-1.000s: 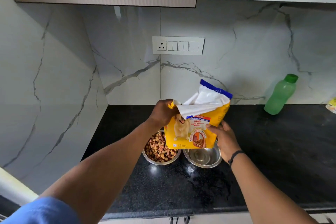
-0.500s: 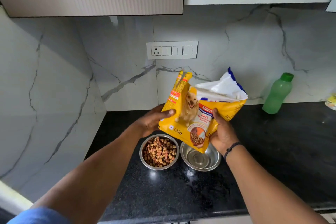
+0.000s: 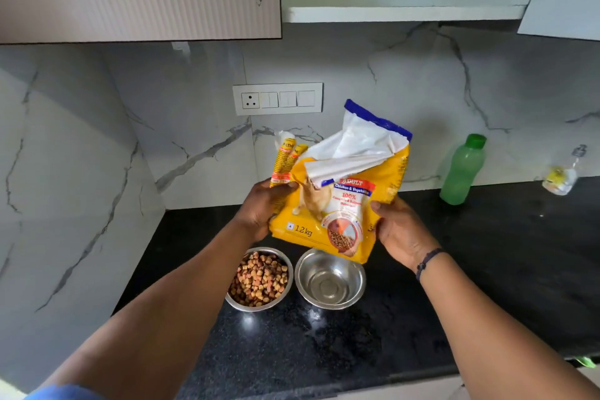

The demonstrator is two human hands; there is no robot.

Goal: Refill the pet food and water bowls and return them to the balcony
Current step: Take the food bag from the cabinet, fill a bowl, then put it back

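**Yellow food bag held upright, one bowl filled, one still dry**

Yellow and crumpled at the top, the pet food bag is in the air above the two steel bowls, gripped on both sides. Its torn white mouth points up and away toward the wall, so nothing is spilling from it. The left hand clasps the bag's left edge with the thumb across the front; the right hand cups the lower right corner from beneath and behind, fingers wrapped out of sight. Both forearms reach forward from the bottom of the view, elbows low, wrists bent slightly inward toward each other.

On the black desk just below the bag, the food bowl sits heaped with brown kibble. Touching or very nearly touching it on the right, the water bowl looks empty or holds only a thin film; the shine makes it hard to say.

The feeding half of the refill appears done. The step in hand looks like closing up or putting the bag aside. That calls for folding the loose top down and setting the bag somewhere clear of the bowls. After that the water bowl needs filling; a green bottle stands against the wall to the right, well apart from the bowls, and may serve. Neither bowl has gone to the balcony yet.
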